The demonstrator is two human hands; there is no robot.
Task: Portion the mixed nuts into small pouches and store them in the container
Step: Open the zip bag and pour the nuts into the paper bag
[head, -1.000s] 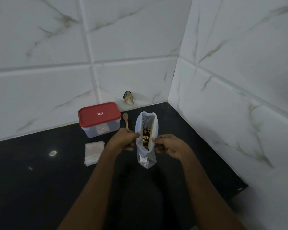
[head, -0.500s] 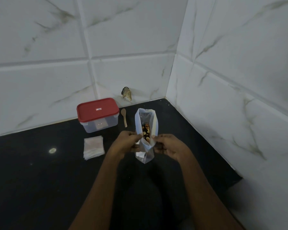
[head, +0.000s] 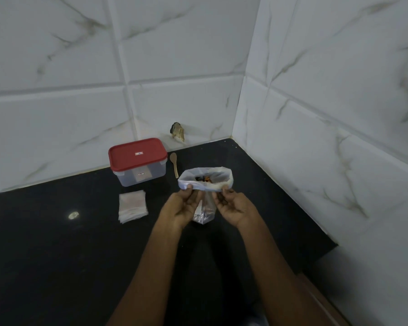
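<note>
A clear plastic bag of mixed nuts [head: 204, 214] stands on the black counter [head: 57, 243], its mouth spread wide with the rim folded outward. My left hand [head: 180, 208] pinches the rim's left end. My right hand [head: 233, 207] pinches its right end. Brown and orange nuts [head: 204, 178] show inside the mouth. A clear container with a red lid [head: 138, 161] sits shut against the back wall. A stack of small pouches [head: 132, 205] lies flat in front of it. A small wooden spoon [head: 174, 164] lies between container and bag.
White marble-tiled walls meet in a corner behind and to the right of the bag. A dark chipped hole [head: 177, 133] marks the back wall just above the counter. The counter's right edge drops off near the lower right.
The bag's mouth was a narrow upright slit; it now gapes wide, its rim rolled outward and lower. Both hands stayed on the rim and drew apart.
</note>
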